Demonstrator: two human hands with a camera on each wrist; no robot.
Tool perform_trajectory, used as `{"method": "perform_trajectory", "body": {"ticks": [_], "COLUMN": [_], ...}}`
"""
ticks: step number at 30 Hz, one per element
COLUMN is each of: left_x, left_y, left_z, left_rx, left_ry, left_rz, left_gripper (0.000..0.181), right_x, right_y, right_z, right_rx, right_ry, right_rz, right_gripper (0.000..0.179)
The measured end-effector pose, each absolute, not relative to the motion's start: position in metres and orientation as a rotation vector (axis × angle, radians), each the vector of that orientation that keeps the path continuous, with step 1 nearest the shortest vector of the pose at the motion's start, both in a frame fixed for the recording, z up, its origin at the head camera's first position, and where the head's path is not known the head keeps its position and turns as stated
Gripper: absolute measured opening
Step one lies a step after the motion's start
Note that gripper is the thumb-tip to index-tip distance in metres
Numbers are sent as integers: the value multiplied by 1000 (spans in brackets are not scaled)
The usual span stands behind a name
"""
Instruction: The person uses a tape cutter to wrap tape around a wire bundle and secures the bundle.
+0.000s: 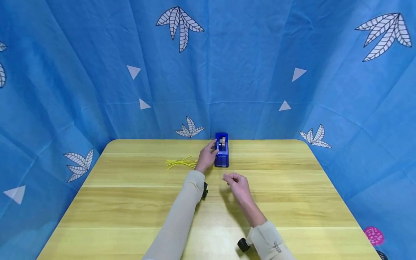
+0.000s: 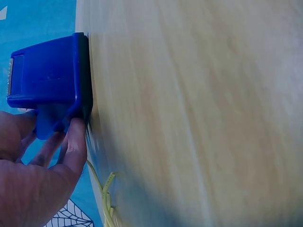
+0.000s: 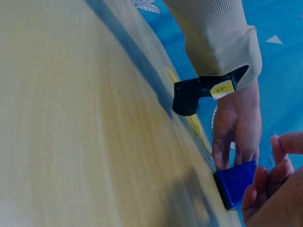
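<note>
A blue tape dispenser stands at the table's far edge, with a tape roll set in its top. My left hand grips it from the left side; in the left wrist view the fingers lie along its lower side and the toothed cutter shows at its end. Nearer the front, my right hand pinches the end of a thin clear tape strip that runs from the dispenser. In the right wrist view, the right thumb and fingers overlap the dispenser.
Left of the dispenser lies a loose bundle of thin yellow ties. The wooden table ends at a blue patterned curtain behind and at the sides. A black wrist camera sits on the right sleeve.
</note>
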State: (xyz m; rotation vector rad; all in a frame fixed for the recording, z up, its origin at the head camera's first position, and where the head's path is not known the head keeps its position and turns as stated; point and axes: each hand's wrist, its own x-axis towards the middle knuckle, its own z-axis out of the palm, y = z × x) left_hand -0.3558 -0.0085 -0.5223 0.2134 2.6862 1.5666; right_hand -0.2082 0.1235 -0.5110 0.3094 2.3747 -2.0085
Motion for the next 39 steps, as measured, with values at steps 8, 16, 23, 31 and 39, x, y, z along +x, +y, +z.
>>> {"method": "perform_trajectory", "body": {"ticks": [8, 16, 23, 31, 39], "left_x": [-357, -358, -360, -358, -357], "left_y": [-8, -7, -8, -8, -8], "left_z": [-524, -525, -527, -524, -523], "left_rx": [208, 228, 202, 224, 220], "left_ry": [2685, 2703, 2698, 2692, 2693], "left_rz": [1581, 1557, 1564, 1587, 1580], "left_gripper": [54, 54, 55, 54, 54], "right_x": [-198, -188, -184, -177, -166], "right_y": [122, 120, 118, 118, 119], "right_z": [-513, -513, -513, -513, -512], "right_rx": [302, 301, 303, 303, 304], "right_ry": [2371, 2345, 2321, 2304, 2271], "right_rz": [-2014, -2036, -2055, -2080, -2097], "right_gripper": [29, 25, 23, 21, 22]}}
